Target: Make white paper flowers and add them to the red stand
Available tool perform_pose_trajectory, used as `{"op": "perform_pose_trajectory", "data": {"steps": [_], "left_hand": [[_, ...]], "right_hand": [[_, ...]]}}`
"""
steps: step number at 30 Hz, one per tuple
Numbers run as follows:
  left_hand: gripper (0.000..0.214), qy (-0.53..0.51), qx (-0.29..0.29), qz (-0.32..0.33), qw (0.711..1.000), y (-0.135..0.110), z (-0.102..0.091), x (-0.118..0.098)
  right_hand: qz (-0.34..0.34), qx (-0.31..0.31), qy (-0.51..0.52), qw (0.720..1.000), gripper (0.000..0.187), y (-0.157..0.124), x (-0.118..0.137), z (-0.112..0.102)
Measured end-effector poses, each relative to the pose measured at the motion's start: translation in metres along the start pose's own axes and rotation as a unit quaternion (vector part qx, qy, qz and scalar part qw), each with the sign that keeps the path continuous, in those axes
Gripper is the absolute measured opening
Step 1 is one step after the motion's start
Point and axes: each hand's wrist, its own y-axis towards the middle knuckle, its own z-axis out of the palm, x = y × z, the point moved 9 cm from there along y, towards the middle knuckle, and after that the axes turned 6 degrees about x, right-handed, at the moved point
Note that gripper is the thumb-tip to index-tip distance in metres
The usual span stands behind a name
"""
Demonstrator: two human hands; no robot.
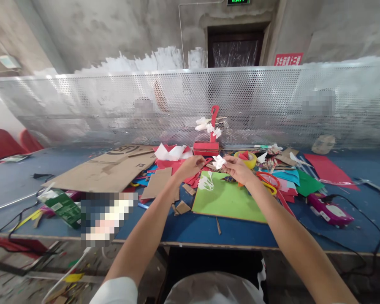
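Observation:
My right hand [238, 169] pinches a small white paper flower [218, 162] between thumb and fingertips, above the green board [228, 204]. Just to the left, my left hand [191, 166] is closed in a pinch, its fingertips by a small red piece [208, 160]; what it grips is too small to make out. Behind both hands stands a red stand [206, 148] with a hooked upright, and white flowers [209, 126] sit on its upper part. Several thin white stems [206, 181] lie on the green board's left side.
Cardboard sheet [104, 171] covers the left of the blue table. Around the board lie coloured paper scraps, yellow tape [249, 160] and orange-handled scissors [269, 181]. A purple device [329, 210] with a black cable is at right. A perforated metal screen [114, 107] closes the back.

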Motion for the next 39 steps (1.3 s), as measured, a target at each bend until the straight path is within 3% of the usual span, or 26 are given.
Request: {"op": "perform_pose_trajectory", "data": {"steps": [4, 6, 10, 14, 24, 34, 39], "left_hand": [[0.019, 0.054, 0.116, -0.039, 0.991, -0.006, 0.024, 0.017], [0.021, 0.058, 0.135, -0.037, 0.989, -0.007, 0.031, 0.018], [0.029, 0.074, 0.083, 0.001, 0.994, 0.000, 0.040, 0.014], [0.023, 0.102, 0.056, -0.016, 0.993, 0.006, 0.056, 0.018], [0.011, 0.096, 0.069, -0.055, 0.991, 0.007, 0.066, 0.022], [0.024, 0.097, 0.051, -0.009, 0.994, 0.009, 0.052, 0.017], [0.030, 0.071, 0.086, 0.013, 0.994, 0.007, 0.063, 0.010]], "right_hand": [[0.003, -0.004, -0.019, 1.000, 0.030, -0.001, 0.003, 0.003], [0.002, -0.005, -0.018, 1.000, 0.029, -0.001, 0.003, 0.004], [0.003, 0.000, -0.015, 1.000, 0.025, 0.001, 0.000, 0.006], [0.016, -0.004, -0.020, 1.000, 0.024, 0.002, -0.004, 0.004], [0.010, -0.038, -0.022, 0.999, 0.025, 0.003, -0.006, -0.005], [-0.024, -0.063, -0.036, 0.997, 0.032, 0.002, 0.000, -0.010], [-0.022, -0.059, -0.047, 0.997, 0.033, 0.002, 0.001, -0.008]]}}
